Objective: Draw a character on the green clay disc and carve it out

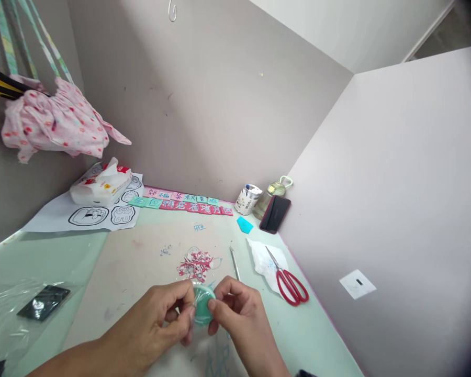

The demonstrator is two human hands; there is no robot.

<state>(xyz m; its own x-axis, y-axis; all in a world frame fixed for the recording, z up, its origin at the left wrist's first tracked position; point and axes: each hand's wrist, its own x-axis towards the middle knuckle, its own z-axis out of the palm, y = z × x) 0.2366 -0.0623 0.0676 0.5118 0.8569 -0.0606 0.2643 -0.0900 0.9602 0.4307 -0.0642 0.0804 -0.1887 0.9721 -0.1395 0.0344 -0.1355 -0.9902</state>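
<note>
A round teal disc (203,309), partly covered in shiny clear plastic film, is between my two hands above the work mat. My left hand (168,311) pinches the film at the disc's left edge. The right rim sits between the thumb and fingers of my right hand (237,309). What the disc is exactly I cannot make out. Just beyond it lies a heap of red and white scraps (196,263) on the beige mat (137,262). A slim silver craft knife or pen (234,263) rests to the right of the scraps.
Red-handled scissors (292,287) lie on a white tissue (261,255) at right. Behind are a phone (275,214), bottle (262,204), pen-filled can (247,200) and lettered tiles (180,203). At left are a tissue pack (101,187), printed sheet (78,222) and plastic bag (8,309). Walls enclose the table.
</note>
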